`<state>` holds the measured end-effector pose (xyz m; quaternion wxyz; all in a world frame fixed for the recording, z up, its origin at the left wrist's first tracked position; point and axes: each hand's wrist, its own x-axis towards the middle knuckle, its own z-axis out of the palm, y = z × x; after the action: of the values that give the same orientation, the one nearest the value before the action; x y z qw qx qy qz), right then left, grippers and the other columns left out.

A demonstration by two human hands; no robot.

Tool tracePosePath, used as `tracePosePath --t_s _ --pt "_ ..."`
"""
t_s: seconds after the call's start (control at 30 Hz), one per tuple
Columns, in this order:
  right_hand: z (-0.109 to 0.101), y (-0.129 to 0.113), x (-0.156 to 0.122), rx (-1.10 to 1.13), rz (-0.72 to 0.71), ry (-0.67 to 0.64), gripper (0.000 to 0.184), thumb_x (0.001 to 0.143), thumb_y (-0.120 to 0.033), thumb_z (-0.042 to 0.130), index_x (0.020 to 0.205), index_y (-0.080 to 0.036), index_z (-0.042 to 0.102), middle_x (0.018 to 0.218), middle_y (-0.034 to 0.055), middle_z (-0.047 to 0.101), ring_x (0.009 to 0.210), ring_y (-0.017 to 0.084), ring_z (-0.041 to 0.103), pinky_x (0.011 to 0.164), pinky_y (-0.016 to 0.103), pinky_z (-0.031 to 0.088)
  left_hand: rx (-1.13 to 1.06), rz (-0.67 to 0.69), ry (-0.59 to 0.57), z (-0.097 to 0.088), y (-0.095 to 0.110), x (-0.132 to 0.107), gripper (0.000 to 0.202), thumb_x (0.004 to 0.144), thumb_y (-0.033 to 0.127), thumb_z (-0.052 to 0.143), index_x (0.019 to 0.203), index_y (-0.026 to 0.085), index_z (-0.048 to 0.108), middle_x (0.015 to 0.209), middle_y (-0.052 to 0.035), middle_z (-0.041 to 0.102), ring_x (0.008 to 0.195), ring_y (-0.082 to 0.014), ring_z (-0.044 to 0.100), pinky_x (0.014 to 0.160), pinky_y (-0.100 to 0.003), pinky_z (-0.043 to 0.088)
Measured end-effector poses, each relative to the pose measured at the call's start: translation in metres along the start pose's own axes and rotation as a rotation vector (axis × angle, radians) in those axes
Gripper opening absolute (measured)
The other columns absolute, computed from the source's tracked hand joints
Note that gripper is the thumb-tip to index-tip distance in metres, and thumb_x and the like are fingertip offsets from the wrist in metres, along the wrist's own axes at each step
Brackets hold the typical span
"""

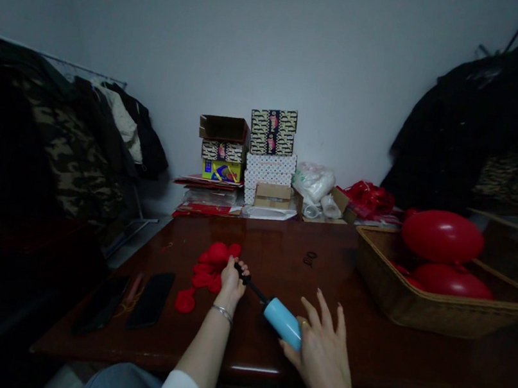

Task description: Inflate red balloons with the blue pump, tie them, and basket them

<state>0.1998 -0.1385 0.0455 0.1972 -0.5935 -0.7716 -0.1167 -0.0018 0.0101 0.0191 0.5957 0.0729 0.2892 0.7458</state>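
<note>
A hand balloon pump with a light blue barrel (283, 322) and black rod lies slantwise between my hands, above the table. My left hand (233, 278) is closed around its black handle (242, 274), and a length of rod shows. At the barrel's near end, my right hand (324, 346) has thumb and index finger against the pump, the other fingers stretched outward. That end of the pump is hidden by the hand, so whether a balloon sits there cannot be seen. Beyond my left hand lies a pile of red uninflated balloons (203, 273).
A wicker basket (417, 308) with inflated red balloons (442, 237) stands at the right. Phones (150, 301) lie at the left. Small black loops (310, 258) lie mid-table. Stacked boxes (269, 173) and plastic bags (314, 181) line the wall.
</note>
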Motion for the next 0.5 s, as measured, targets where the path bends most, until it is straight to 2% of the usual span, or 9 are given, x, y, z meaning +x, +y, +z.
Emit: tracePosePath --t_s 0.23,0.5 --pt "-0.005 0.004 -0.012 -0.018 0.01 -0.003 0.036 0.075 -0.046 0.056 0.095 -0.02 0.068 0.131 0.0088 0.052 0.135 0.034 0.023 0.11 0.057 0.004 0.004 -0.003 0.003 0.004 0.001 0.0 0.023 0.092 0.029 0.044 0.072 0.017 0.041 0.057 0.0034 0.039 0.041 -0.005 0.037 0.035 -0.013 0.027" --pt "0.0 -0.004 0.003 0.016 0.014 0.0 0.037 0.074 -0.05 0.059 0.091 -0.019 0.069 0.13 0.0087 0.054 0.134 0.033 0.025 0.111 0.055 0.004 0.036 0.013 -0.005 0.002 -0.009 -0.006 0.022 0.093 0.028 0.04 0.073 0.018 0.041 0.056 0.0038 0.038 0.041 -0.0054 0.037 0.036 -0.014 0.028"
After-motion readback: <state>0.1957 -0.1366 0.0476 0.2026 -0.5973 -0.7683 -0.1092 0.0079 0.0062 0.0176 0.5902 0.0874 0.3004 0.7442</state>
